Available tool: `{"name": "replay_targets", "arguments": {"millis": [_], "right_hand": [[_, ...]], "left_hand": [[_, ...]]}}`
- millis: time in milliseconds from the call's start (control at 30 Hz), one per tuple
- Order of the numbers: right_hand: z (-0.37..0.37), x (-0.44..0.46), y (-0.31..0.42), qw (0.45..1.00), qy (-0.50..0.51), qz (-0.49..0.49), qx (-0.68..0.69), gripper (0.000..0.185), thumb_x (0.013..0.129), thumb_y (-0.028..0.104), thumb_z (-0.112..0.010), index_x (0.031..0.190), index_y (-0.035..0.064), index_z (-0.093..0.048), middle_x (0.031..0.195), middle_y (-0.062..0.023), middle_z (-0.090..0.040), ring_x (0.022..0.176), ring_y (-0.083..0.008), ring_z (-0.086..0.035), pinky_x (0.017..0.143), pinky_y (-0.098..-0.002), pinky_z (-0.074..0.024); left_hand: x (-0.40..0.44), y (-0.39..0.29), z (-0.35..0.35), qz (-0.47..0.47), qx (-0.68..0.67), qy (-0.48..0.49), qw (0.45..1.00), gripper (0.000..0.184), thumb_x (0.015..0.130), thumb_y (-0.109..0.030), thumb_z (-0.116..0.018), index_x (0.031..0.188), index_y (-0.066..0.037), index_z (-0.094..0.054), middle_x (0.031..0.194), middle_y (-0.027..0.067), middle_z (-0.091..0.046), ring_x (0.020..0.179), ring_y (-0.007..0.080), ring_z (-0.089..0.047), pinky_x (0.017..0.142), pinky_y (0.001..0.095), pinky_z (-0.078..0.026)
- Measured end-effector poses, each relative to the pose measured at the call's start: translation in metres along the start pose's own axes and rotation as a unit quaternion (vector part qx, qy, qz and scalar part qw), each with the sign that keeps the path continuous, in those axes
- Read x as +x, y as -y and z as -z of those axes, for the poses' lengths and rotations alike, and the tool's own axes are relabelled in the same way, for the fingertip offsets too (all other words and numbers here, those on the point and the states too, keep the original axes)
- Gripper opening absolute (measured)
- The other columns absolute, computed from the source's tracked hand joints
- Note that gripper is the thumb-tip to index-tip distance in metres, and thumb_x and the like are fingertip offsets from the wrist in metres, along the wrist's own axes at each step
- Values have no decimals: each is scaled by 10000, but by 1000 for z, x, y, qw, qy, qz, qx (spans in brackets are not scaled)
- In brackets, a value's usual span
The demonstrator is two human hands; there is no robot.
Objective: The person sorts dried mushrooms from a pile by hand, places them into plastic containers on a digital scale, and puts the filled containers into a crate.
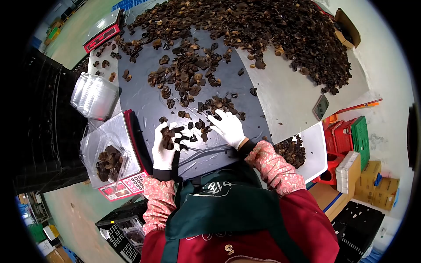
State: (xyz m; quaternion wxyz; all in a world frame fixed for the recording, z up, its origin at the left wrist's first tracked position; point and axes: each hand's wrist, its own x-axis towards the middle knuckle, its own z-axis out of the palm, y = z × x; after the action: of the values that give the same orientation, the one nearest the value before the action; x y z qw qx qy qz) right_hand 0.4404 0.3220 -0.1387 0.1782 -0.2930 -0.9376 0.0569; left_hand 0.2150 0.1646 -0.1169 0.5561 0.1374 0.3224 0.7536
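Dark brown wood ear mushrooms (184,72) lie scattered over the grey plastic sheet on the table. My left hand (164,153), in a white glove, is closed around a few wood ear pieces (168,136), palm turned up. My right hand (229,128), gloved too, lies with fingers spread at the near edge of a small wood ear pile (218,104). Loose pieces (201,126) sit between both hands. To the left, an open clear plastic clamshell box (93,151) with wood ears (109,163) in it rests on a red-edged scale (131,184).
A big wood ear heap (280,26) covers the far table. Stacked clear boxes (94,96) and a second scale (101,37) stand at left. On the right are a phone-like device (321,107), a white tub (316,149) with wood ears, and red crates (340,138).
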Motion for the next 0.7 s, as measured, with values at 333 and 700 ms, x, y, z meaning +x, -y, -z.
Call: {"name": "replay_targets", "arguments": {"millis": [333, 700], "right_hand": [[0, 1, -28, 961, -120, -90, 234, 240, 879, 100, -612, 1110, 108, -679, 1087, -87, -664, 966, -270, -662, 797, -344, -552], [26, 19, -64, 558, -55, -232, 795, 372, 998, 82, -453, 1359, 10, -511, 1191, -61, -590, 781, -97, -519, 512, -168, -388]], "left_hand": [[48, 57, -47, -138, 748, -8, 649, 250, 912, -151, -545, 1131, -120, -663, 919, 155, -651, 862, 341, -656, 732, 433, -528], [24, 30, -63, -167, 594, -125, 777, 166, 901, -198, -619, 991, -59, -611, 934, 133, -574, 879, 312, -600, 798, 379, -489]]}}
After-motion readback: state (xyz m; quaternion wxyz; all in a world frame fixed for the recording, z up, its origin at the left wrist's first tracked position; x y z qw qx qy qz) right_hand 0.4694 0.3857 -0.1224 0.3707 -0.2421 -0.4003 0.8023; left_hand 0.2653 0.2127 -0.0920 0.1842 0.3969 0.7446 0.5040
